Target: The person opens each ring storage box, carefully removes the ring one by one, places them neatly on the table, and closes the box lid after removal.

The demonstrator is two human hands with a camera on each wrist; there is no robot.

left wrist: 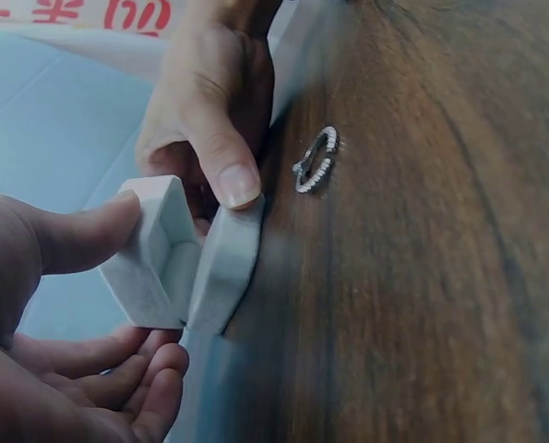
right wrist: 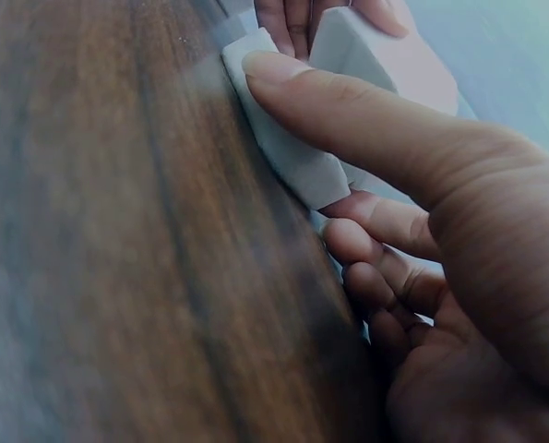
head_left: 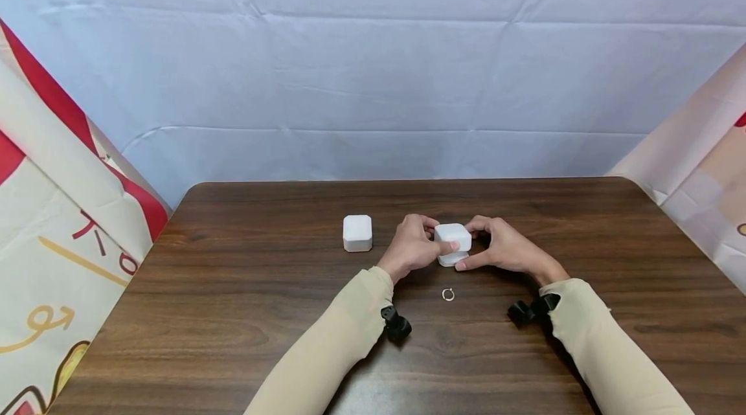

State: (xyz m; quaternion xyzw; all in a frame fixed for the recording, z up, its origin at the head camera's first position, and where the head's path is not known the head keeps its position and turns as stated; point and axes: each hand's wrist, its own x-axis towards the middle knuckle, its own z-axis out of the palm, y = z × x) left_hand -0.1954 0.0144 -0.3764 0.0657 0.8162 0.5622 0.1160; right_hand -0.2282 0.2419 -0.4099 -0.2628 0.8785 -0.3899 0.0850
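A small white ring box (head_left: 452,238) stands on the table between both hands, its hinged lid partly raised. My left hand (head_left: 412,246) pinches the lid (left wrist: 143,254), thumb on its near face and fingers behind. With thumb and fingers, my right hand (head_left: 506,249) grips the base (right wrist: 292,152) against the tabletop. In the left wrist view the gap between lid and base shows a pale lining. A ring (head_left: 448,294) lies on the table in front of the box; up close the ring (left wrist: 317,161) is silvery, set with small clear stones.
Left of the hands stands a second white box (head_left: 357,233), closed. The brown wooden table (head_left: 262,331) has a pale cloth backdrop (head_left: 373,78) behind it. Printed cloth (head_left: 64,240) hangs along the left side.
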